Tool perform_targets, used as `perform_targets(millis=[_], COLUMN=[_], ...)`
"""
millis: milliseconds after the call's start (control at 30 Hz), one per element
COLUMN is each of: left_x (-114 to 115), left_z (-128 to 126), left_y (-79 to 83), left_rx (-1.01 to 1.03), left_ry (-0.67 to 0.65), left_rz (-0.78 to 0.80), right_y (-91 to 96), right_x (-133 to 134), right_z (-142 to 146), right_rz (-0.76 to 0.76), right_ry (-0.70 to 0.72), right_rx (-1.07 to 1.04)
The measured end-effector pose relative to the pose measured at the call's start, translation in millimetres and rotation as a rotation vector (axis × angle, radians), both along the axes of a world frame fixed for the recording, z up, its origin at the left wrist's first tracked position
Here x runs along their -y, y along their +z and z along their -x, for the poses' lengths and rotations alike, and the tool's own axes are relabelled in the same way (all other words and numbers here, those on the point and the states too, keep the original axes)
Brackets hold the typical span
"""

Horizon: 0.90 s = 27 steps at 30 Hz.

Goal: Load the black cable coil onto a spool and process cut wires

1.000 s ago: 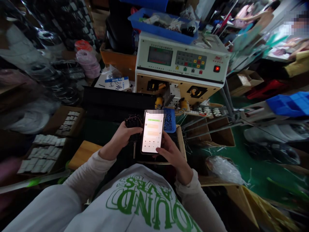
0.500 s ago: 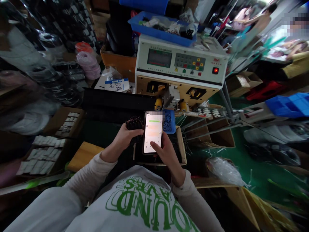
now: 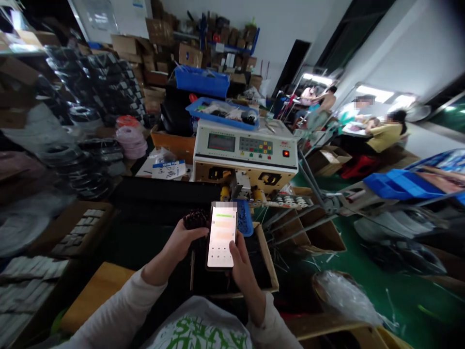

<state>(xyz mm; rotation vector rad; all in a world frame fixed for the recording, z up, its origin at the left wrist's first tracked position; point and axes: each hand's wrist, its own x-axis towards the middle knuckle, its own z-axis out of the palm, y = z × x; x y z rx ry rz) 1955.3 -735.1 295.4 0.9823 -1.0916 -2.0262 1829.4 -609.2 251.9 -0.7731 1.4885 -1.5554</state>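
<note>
My right hand (image 3: 244, 265) is closed around a lit smartphone (image 3: 221, 237), its thumb at the screen's right edge. The screen has chat-like bubbles and a row of small icons near the bottom. In my left hand (image 3: 178, 249) is a bundle of dark cut wires (image 3: 196, 219), its many ends pointing up. The left thumb reaches to the phone's left edge; whether it touches I cannot tell. Below the phone is an open carton (image 3: 271, 271) with dark contents. Behind the phone, a blue tray (image 3: 246, 225) of small dark bits is partly hidden.
A wire-cutting machine (image 3: 250, 157) with a keypad and red lit switch stands ahead, a blue tray (image 3: 225, 121) of parts on top. Wire coils (image 3: 131, 140) are stacked left. Metal rods (image 3: 308, 213) and cartons (image 3: 327, 237) are right. Several people sit working at the far right.
The view has tilted up, bringing in the far wall and shelves. My right thumb has moved from the lower screen to its right edge. Both hands keep their holds.
</note>
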Motion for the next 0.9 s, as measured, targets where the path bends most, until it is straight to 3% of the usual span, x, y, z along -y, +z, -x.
perform_targets(millis=[133,300,400,567,733,900], left_x=[9.8,15.5,10.4,-0.7,-7.6,-13.1], left_z=[7.8,12.5,14.6,18.7,20.6,22.2], left_y=[15.2,29.2,29.4,25.6,34.1,45.5], left_rx=[-0.015,-0.041,-0.033,-0.054,-0.06,-0.076], left_ry=[-0.027,-0.006,-0.004,0.012,0.042,0.076], left_rz=[0.045,0.103,0.134,0.2,0.282,0.264], right_y=[9.7,44.4,61.0,73.2,85.1,92.9], right_x=[8.8,22.6,32.3,45.1,47.1,47.6], right_z=[6.4,28.0,40.9,50.8,49.0,47.8], right_rz=[0.085,0.06,0.179,0.362,0.423,0.431], right_ry=[-0.136,-0.264,-0.257,-0.268,-0.257,-0.257], right_rx=[-0.041,-0.122,-0.196,-0.239,-0.321,-0.346])
